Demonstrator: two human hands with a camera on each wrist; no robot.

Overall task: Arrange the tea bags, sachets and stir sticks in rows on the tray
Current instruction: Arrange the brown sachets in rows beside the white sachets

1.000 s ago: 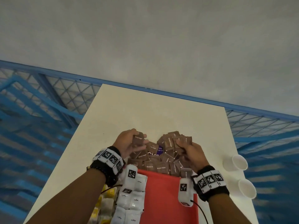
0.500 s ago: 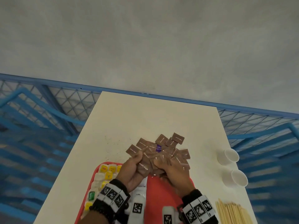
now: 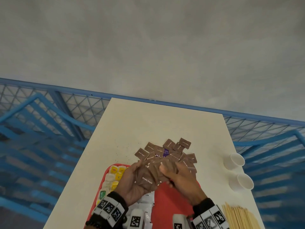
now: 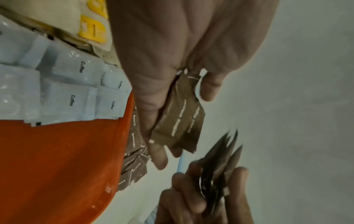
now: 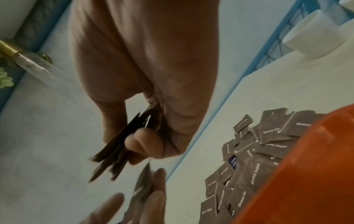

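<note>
Several brown sugar sachets (image 3: 149,175) sit fanned in a person's two hands above the far end of a red tray (image 3: 173,194), with more lying loose in a pile (image 3: 166,151) on the white table (image 3: 148,123) just beyond the tray's rim. The left hand (image 3: 133,182) pinches a small stack between thumb and fingers; the right hand (image 3: 179,176), close beside it, clamps a second bunch held edge-on. The held sachets are flat and nearly square, their print running along the long side, and they tilt at mixed angles rather than sharing one direction. Squaring each bunch so the edges line up and the print faces one way would likely make a neater row in the tray's bare middle. White coffee sachets (image 4: 72,98) and yellow tea bags (image 3: 118,175) already fill the tray's left side. Wooden stir sticks (image 3: 239,217) lie on the table at the right, near two white paper cups (image 3: 237,172).
</note>
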